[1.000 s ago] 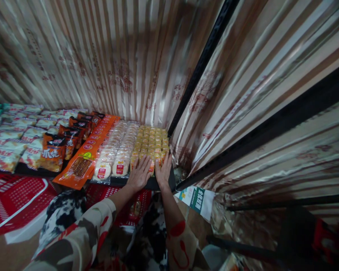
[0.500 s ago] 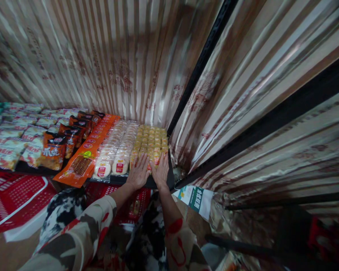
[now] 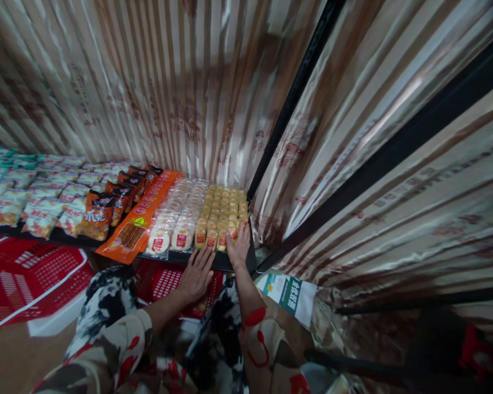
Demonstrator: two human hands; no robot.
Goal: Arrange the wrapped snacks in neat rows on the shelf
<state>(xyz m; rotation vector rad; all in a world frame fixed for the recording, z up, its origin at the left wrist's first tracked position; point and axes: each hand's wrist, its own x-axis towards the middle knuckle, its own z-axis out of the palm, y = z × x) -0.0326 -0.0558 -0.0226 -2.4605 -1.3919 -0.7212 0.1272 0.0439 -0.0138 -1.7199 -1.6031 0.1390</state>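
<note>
Rows of small yellow wrapped snack cakes (image 3: 222, 210) stand at the right end of a black shelf (image 3: 176, 259). My right hand (image 3: 239, 246) rests against their front right corner, fingers stretched over the nearest packs. At the shelf's front edge, just below the yellow packs, lies my left hand (image 3: 198, 272) with its fingers extended and nothing in it. Left of the yellow packs are rows of round white wrapped crackers (image 3: 182, 237). Beside those lies a long orange snack bag (image 3: 133, 232), its near end jutting past the shelf edge.
Orange-and-black bags (image 3: 99, 216) and several white snack bags (image 3: 43, 216) fill the shelf farther left. Below stand red baskets (image 3: 33, 284). Black metal posts (image 3: 296, 98) rise before a striped curtain (image 3: 168, 82). A white and green package (image 3: 291, 295) lies lower right.
My left hand has drawn back from the yellow packs to the shelf's front edge. My right hand stays at their right side. The view has shifted slightly, so the shelf appears farther right.
</note>
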